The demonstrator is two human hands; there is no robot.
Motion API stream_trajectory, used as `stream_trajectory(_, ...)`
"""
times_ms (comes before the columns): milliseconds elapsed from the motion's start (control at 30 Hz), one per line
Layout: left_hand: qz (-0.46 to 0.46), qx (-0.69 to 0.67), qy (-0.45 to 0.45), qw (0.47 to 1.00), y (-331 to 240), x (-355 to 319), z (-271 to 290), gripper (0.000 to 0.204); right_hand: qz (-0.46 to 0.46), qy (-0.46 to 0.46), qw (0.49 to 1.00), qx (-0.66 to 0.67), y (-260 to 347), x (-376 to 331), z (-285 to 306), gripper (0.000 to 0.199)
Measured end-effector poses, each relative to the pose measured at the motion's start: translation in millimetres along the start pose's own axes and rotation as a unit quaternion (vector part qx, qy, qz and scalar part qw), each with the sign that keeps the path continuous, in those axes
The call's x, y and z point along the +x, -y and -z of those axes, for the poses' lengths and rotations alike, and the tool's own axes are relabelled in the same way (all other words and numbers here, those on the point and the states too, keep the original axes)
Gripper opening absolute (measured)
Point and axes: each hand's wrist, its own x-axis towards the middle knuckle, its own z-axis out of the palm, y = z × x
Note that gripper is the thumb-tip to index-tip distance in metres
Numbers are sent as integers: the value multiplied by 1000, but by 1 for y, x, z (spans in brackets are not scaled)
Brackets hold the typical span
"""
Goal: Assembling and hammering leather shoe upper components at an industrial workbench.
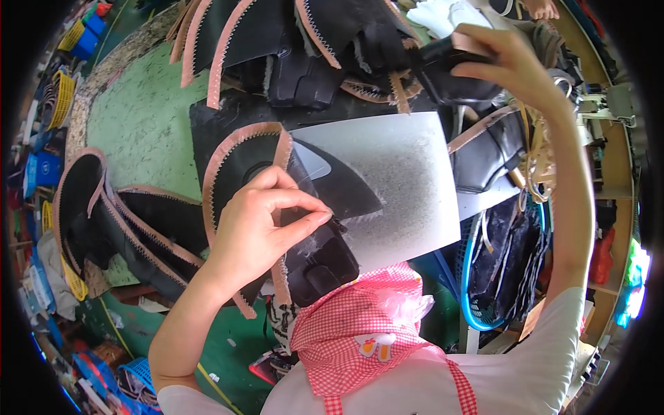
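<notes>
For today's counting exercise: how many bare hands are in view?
2. The left hand pinches a black boot piece at centre; the right hand grips another black piece at upper right.

Boot upper lies on the metal sheet at the near edge of the workbench, under the left hand. Boot pile behind it. Another upper to its left. Right hand far right, over the pile.

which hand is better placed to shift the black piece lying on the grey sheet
Left. The left hand already pinches the black piece on the grey sheet. The right hand is stretched far up, gripping a dark tool.
</notes>
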Motion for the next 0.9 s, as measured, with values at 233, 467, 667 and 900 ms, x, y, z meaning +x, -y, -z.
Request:
stream_trajectory(233, -27, 5, 36, 999, 3, -4, 9, 20, 152, 136, 974, 100, 84, -5, -54, 30)
stream_trajectory(467, -55, 18, 28, 998, 3, 1, 5, 21, 96, 157, 977, 108, 88, -30, -81, 26)
stream_trajectory(667, -62, 37, 27, 997, 5, 1, 6, 19, 97, 184, 969, 131, 84, -26, -86, 24)
stream_trajectory(900, -42, 9, 52, 998, 2, 0, 6, 23, 92, 186, 969, 137, 81, -20, -93, 23)
